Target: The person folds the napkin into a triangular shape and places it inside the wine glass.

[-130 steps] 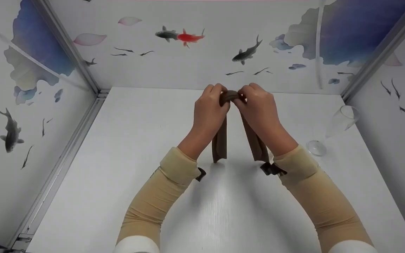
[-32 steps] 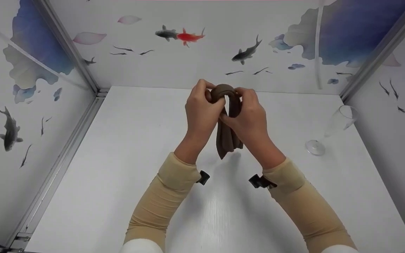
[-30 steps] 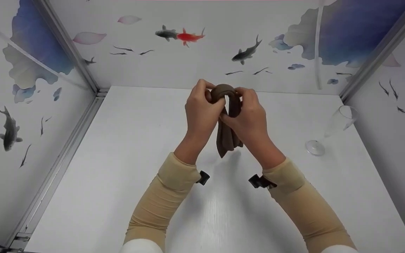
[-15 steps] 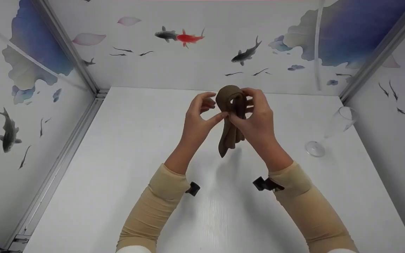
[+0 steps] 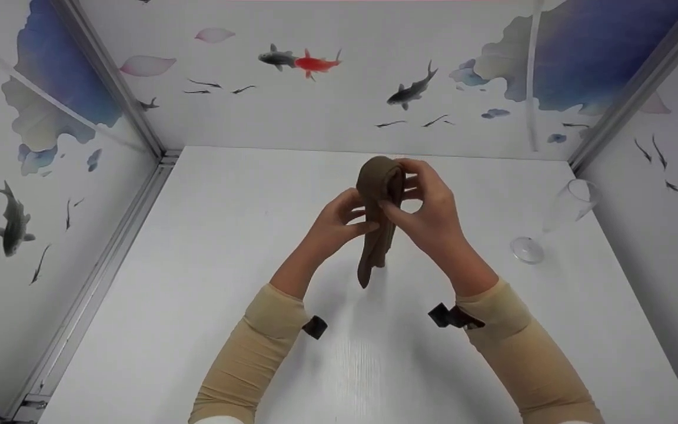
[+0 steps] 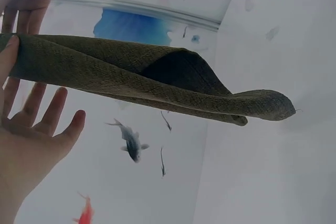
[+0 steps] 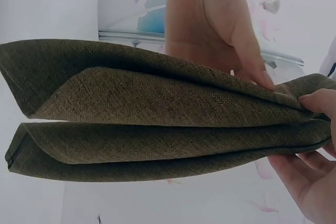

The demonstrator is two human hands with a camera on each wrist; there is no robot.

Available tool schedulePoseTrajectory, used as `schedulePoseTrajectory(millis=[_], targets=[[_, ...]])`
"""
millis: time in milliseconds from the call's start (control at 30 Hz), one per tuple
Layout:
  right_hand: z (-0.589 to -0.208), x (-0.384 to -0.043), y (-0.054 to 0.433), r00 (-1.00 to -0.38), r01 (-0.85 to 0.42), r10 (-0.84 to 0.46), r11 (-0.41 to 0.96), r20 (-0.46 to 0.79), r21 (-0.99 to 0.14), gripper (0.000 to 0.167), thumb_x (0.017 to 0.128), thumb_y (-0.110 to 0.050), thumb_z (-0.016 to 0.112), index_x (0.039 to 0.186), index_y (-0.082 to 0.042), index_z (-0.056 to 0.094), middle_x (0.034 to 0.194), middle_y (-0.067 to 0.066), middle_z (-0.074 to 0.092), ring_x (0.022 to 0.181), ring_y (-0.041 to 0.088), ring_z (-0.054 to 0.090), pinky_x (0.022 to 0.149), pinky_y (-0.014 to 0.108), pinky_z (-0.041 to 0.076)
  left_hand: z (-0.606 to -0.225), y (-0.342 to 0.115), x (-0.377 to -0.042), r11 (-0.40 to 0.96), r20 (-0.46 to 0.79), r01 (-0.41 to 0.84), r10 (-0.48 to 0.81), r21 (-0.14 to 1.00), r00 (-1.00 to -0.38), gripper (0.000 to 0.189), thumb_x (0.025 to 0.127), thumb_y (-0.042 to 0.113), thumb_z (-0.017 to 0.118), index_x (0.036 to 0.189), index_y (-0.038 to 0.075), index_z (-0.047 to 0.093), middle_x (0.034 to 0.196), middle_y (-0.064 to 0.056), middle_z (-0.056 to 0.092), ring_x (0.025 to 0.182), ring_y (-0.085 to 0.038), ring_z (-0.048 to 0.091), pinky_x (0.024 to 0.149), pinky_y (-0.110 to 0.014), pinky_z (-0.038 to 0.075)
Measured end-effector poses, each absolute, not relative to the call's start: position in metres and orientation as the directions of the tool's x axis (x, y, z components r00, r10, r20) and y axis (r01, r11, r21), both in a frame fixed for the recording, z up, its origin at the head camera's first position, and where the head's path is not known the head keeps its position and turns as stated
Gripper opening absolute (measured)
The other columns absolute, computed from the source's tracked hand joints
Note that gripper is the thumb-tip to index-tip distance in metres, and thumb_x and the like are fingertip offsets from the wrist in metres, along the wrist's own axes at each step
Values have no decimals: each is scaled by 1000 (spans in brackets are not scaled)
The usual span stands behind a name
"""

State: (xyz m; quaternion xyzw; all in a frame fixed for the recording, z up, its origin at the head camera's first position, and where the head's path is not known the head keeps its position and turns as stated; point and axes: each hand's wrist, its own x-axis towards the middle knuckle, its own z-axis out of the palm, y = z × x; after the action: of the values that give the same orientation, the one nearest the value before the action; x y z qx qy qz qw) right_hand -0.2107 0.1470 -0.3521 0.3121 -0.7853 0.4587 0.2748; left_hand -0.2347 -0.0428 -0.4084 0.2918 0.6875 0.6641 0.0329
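A brown cloth napkin (image 5: 379, 182), rolled into a long strip and bent double, hangs upright above the table with its loop on top. My right hand (image 5: 433, 203) pinches it just below the loop, thumb in front and fingers behind. Lower down, on the left edge, my left hand (image 5: 334, 222) holds the napkin lightly, thumb in front and fingertips going behind. The right wrist view shows the napkin's two tails (image 7: 157, 98) side by side with a narrow gap. In the left wrist view, the right fingers (image 6: 52, 109) spread behind the napkin and a pointed tail stretches right.
A clear stemmed glass (image 5: 568, 203) stands at the table's right, its round foot (image 5: 527, 250) resting on the white tabletop (image 5: 215, 247). White walls (image 5: 339, 112) with printed fish and petals enclose the back and both sides.
The napkin's wide arch has closed into a narrow loop with its tails together. My left hand has left the loop and slid lower; the napkin has come down slightly.
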Motion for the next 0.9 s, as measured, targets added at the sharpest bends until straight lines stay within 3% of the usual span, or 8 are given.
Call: schedulePoseTrajectory(millis=[133, 467, 700, 900], targets=[[-354, -210, 147, -667, -740, -244, 331, 704, -585, 53, 79, 6, 74, 128, 4, 52, 117, 12, 58, 91, 18, 64, 77, 27, 54, -414, -42, -234, -82, 333, 335, 464, 939, -821, 42, 87, -1, 71, 125, 1, 54, 121, -9, 61, 119, -21, 55, 103, -35, 40], [-357, -207, 144, -698, -714, -262, 327, 666, -619, 62, 80, 2, 76, 135, 1, 48, 126, 10, 55, 104, 19, 60, 87, 30, 51, -418, -39, -233, -37, 278, 283, 350, 958, -895, 27, 87, -1, 71, 112, 3, 60, 104, -8, 67, 98, -22, 65, 85, -37, 53], [-353, -203, 142, -715, -698, -262, 320, 648, -641, 70, 81, -14, 81, 139, 0, 45, 127, 11, 53, 113, 19, 55, 95, 33, 46, -417, -38, -231, 24, 296, 322, 334, 946, -895, 24, 88, -1, 70, 109, 5, 61, 103, -6, 66, 100, -18, 64, 88, -34, 51], [-350, -203, 142, -703, -711, -273, 304, 657, -634, 62, 80, -18, 82, 131, -1, 53, 122, 7, 57, 108, 16, 56, 92, 33, 48, -418, -39, -229, 97, 323, 374, 336, 922, -885, 21, 87, 1, 71, 105, 6, 61, 103, -3, 65, 100, -14, 63, 86, -33, 51]])
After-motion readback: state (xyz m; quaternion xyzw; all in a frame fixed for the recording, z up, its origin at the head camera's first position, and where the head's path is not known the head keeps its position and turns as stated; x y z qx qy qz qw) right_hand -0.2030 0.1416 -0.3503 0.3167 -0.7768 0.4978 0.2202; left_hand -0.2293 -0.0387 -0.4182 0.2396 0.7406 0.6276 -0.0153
